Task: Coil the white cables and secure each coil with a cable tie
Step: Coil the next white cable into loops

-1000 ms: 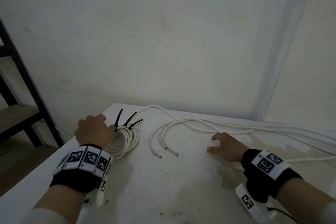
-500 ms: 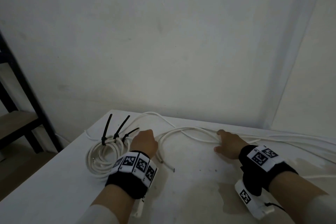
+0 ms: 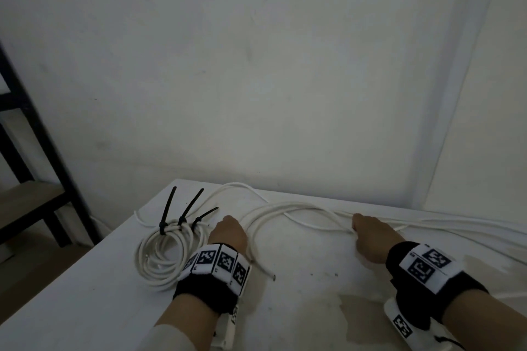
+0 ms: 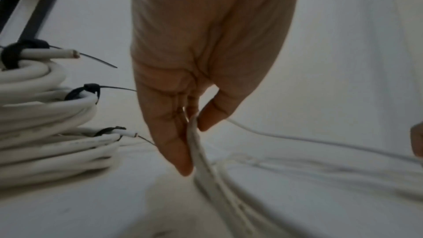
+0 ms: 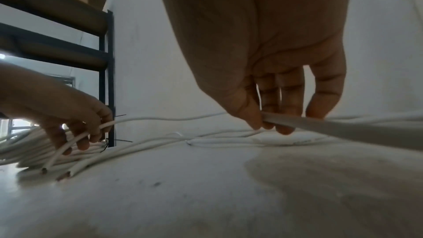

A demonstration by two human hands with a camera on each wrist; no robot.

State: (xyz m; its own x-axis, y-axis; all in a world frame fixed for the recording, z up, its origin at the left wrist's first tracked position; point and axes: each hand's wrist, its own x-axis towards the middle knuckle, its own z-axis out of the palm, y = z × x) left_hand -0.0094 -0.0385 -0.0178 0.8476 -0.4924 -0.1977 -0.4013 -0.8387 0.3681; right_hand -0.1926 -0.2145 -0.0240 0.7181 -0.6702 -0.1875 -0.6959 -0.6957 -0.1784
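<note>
White loose cables (image 3: 285,208) pinched by both hands' curled fingers (image 4: 174,133).

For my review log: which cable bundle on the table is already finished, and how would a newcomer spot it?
Start at the white table's left corner, near the dark shelf. Beside the left hand lies a round coil of white cable. Three black cable ties stick up from it; the loose cables have none.

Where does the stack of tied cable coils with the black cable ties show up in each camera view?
Head: tied coils lower left, beside left hand.
Left wrist: stacked at left edge.
Right wrist: mostly hidden behind left hand, far left.
Shared landmark: dark shelf frame.
</note>
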